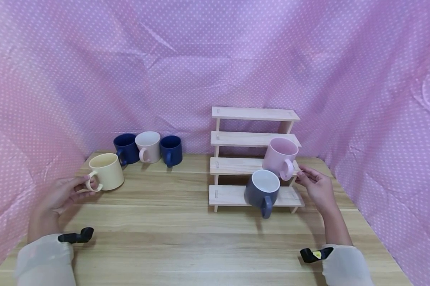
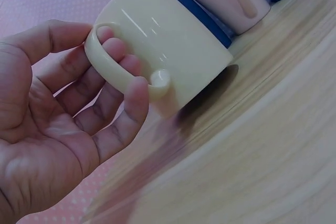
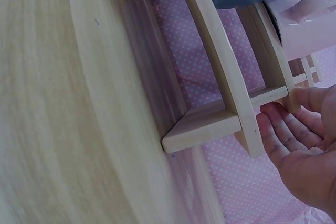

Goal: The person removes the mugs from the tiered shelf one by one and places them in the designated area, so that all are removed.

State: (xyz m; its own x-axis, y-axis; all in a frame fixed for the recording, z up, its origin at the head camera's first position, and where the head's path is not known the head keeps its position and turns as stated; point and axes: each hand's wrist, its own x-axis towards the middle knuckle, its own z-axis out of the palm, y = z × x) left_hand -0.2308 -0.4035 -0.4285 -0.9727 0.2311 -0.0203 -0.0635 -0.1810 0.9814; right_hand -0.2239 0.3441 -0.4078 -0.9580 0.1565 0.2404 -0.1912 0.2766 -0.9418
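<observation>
Fingers of my left hand (image 1: 62,194) are hooked through the handle of a pale yellow mug (image 1: 109,172), with the thumb at the handle's top. The mug hangs close over the table, its shadow beside its base in the left wrist view. At the other side, my right hand (image 1: 318,186) pinches the right end of a shelf on a four-step wooden display rack (image 1: 229,194), thumb above and fingers below. A pink mug (image 1: 277,157) stands on the second step from the bottom. On the lowest step is a grey mug (image 1: 259,192) with a white inside, handle toward me.
Along the back left of the wooden table (image 1: 157,238) stand a dark blue mug (image 1: 129,149), a pale pink mug (image 1: 151,149) and another dark blue mug (image 1: 172,151). A pink dotted cloth (image 1: 186,79) hangs behind and at both sides.
</observation>
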